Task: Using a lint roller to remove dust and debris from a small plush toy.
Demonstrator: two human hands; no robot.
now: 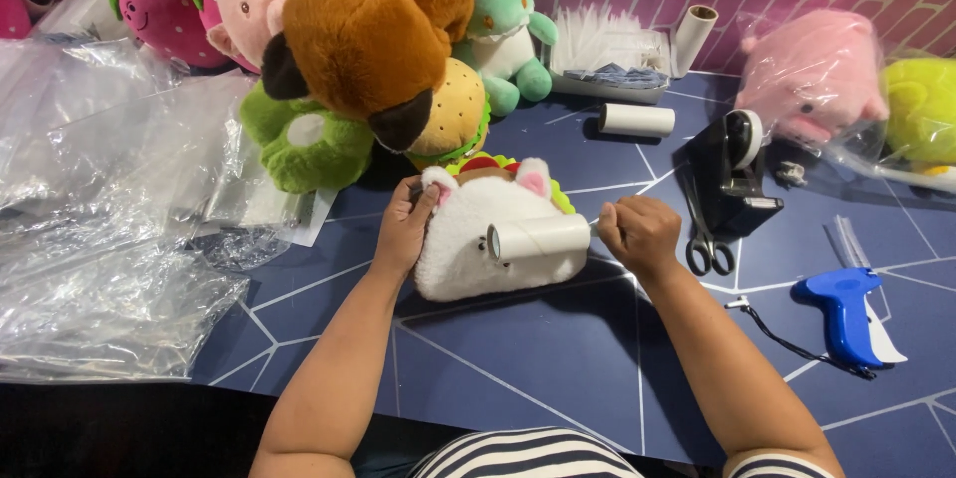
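Right hand (639, 234) clamps lint roller (538, 237); left hand (403, 229) grips white plush (468, 244) — soft, light, best held by its ear-side edge.

- Left hand (405, 227) sits at the left end of the white plush toy (488, 234), fingers curled over its top edge by the ear, palm pressed against its side.
- Left forearm runs bare and straight from the lower middle of the view up to that toy, wrist in line with it.
- Right hand (639, 232) is just right of the toy, closed into a loose fist, knuckles up, gripping a thin handle.
- Right forearm angles in from the lower right corner, bare, elbow low, wrist slightly bent toward the toy.
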